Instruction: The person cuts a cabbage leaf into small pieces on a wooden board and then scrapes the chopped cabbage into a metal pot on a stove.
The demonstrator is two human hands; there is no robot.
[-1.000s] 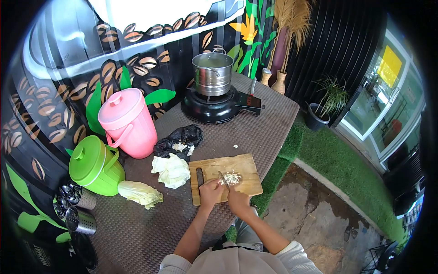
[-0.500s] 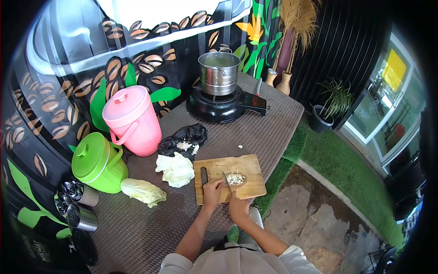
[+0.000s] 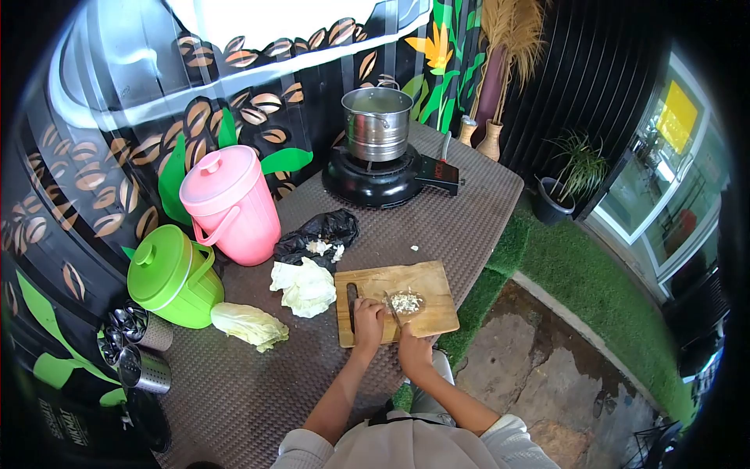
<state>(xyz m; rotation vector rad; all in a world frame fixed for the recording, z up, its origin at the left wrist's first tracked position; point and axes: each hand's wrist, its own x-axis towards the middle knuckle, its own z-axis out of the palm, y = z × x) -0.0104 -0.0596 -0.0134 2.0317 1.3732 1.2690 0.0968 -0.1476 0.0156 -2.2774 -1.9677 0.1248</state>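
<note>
A wooden cutting board lies at the near right edge of the table. A small pile of chopped cabbage sits on it. My right hand grips a knife whose blade points up to the left edge of the pile. My left hand rests curled on the board just left of the blade, apart from the pile. A dark slot in the board shows beside my left hand.
Loose cabbage leaves and a cabbage chunk lie left of the board. Behind are a black bag, a pink lidded bucket, a green lidded bucket, a steel pot on a black stove, and steel cups.
My left hand has drawn back from the chopped pile and now sits left of the knife. The pile has been gathered slightly to the right. The view has shifted a little.
</note>
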